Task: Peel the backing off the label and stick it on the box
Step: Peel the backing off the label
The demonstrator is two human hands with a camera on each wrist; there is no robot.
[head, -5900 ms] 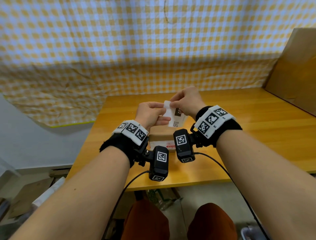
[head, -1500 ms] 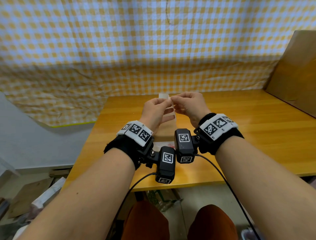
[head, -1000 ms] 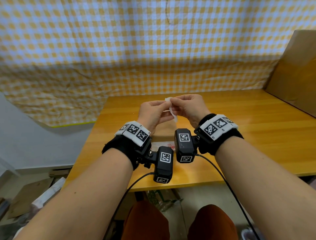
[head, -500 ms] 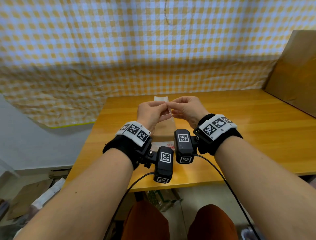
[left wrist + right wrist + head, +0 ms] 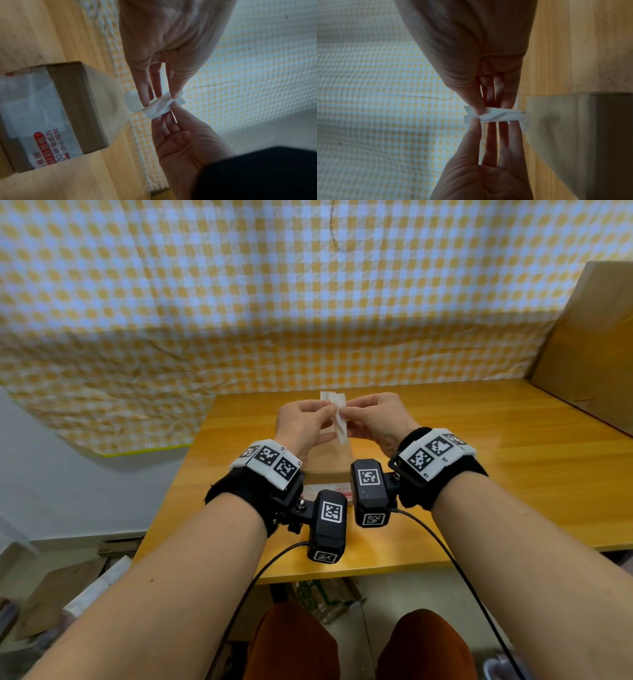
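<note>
A small white label (image 5: 337, 414) is held upright in the air above a brown cardboard box (image 5: 332, 460). My left hand (image 5: 325, 412) pinches the label's left side and my right hand (image 5: 349, 414) pinches its right side. The label's upper end shows two thin layers slightly splayed apart. In the left wrist view the label (image 5: 159, 106) curls between the left hand (image 5: 160, 100) above and the right hand (image 5: 165, 113) below, with the box (image 5: 77, 102) on the table beside them. The right wrist view has the label (image 5: 501, 116) pinched by the right hand (image 5: 493, 108) and left hand (image 5: 494, 122).
The box stands on a wooden table (image 5: 513, 467), its near face covered with clear tape and red print (image 5: 329, 494). A yellow checked cloth (image 5: 274, 302) hangs behind. A large cardboard sheet (image 5: 589, 344) leans at the right. The cables of the wrist cameras hang over the table's front edge.
The label's printed face was towards me earlier; it now stands nearly edge-on. Within the last second the hands rose slightly, the label straightened, and its top corners splayed apart.
</note>
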